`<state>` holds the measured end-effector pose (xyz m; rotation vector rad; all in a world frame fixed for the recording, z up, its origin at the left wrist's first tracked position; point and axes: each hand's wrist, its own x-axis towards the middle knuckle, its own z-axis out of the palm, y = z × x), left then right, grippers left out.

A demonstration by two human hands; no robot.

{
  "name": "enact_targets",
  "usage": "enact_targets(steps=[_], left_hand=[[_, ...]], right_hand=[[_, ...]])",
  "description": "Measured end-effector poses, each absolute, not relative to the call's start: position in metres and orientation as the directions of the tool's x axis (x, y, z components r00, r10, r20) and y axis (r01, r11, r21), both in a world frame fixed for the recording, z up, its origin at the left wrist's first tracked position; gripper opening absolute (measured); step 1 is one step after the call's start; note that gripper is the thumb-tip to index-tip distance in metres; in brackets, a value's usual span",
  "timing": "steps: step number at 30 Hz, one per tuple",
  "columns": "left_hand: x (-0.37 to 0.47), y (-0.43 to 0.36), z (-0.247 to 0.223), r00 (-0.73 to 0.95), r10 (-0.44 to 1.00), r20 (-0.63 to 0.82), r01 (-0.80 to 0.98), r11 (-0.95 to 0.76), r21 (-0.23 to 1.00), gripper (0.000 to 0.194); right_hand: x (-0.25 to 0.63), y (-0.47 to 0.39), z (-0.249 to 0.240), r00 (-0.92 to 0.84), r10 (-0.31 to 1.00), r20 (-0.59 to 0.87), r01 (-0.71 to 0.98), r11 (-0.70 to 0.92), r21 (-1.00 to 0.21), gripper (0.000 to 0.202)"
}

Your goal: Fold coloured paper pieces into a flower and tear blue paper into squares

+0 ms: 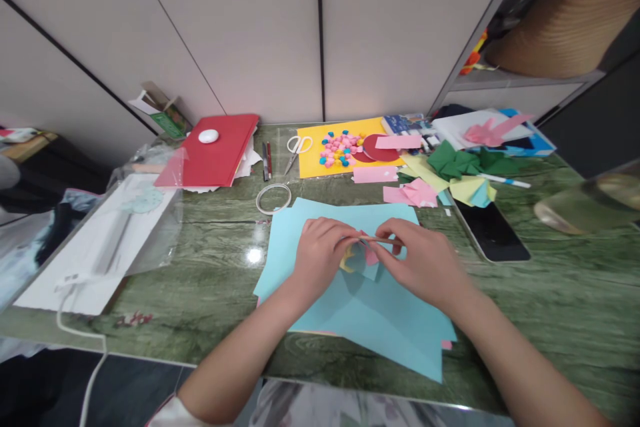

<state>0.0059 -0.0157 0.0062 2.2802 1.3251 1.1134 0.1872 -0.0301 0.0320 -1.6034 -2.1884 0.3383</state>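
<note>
Above a stack of light-blue paper sheets (320, 307), my left hand (323, 253) and my right hand (425, 263) meet fingertip to fingertip. Both are closed in a pinch on a small paper piece (357, 257) with yellow, blue and pink parts. A thin brownish stick-like strip (384, 240) runs between the fingertips and into my right hand; whether it is a separate stick or a paper edge, I cannot tell. Fingers hide part of the piece. Beyond my right hand lie a pink folded paper (417, 192) and green folded paper shapes (453, 161).
A roll of tape (273, 199), scissors (299, 148) and pens (267, 161) lie behind the sheets. Small colored balls (340, 149) rest on yellow paper (309, 163). To the right are a phone (493, 230) and a clear container (590, 203); left, a red folder (215, 157) and a power strip (113, 240).
</note>
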Motion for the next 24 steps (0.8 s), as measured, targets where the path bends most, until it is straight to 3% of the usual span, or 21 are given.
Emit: enact_targets(steps=[6, 12, 24], left_hand=[[0.0050, -0.0150, 0.0028, 0.311, 0.803, 0.508, 0.642, -0.572, 0.511, 0.009], [0.0026, -0.0141, -0.0023, 0.393, 0.721, 0.570, 0.660, -0.653, 0.372, 0.009], [0.0036, -0.0146, 0.0011, 0.461, 0.700, 0.545, 0.696, -0.666, 0.267, 0.011]], right_hand=[[0.1881, -0.0315, 0.0326, -0.284, 0.926, 0.248, 0.833, 0.366, -0.415, 0.008], [0.1878, -0.0300, 0.0331, -0.289, 0.927, 0.238, 0.852, 0.362, -0.378, 0.009], [0.1845, -0.0308, 0.0277, -0.369, 0.866, 0.337, 0.866, 0.452, -0.214, 0.014]])
